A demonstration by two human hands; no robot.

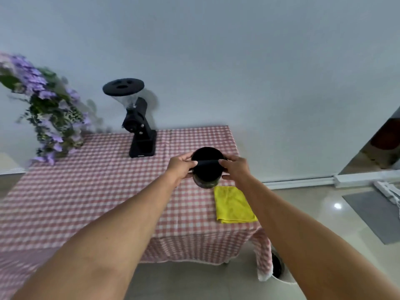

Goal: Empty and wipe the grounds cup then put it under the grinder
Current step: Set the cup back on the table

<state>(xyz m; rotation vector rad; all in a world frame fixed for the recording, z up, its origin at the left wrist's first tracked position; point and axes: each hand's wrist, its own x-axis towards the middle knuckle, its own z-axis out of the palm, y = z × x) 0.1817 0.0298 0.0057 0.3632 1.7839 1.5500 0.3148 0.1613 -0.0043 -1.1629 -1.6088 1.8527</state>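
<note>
The round black grounds cup (207, 165) is held above the checked surface (97, 191) near its right edge, the grip of the left hand (180, 167) and right hand (237, 167) curled round its sides. A folded yellow cloth (232, 205) lies just nearer, at that edge. The black grinder (138, 126) stands well apart, far-left of the cup, with purple flowers (47, 109) farther left.

A: Entry one, at the grip?
B: Grounds cup (207, 167), between left hand (180, 167) and right hand (237, 167), over the table (97, 191).
A: Surroundings?
B: Grinder (138, 126) behind-left, on table. Flowers (49, 111) farther left. Cloth (233, 205) just nearer-right, on table. Bin (281, 279) nearer, below, on floor.
</note>
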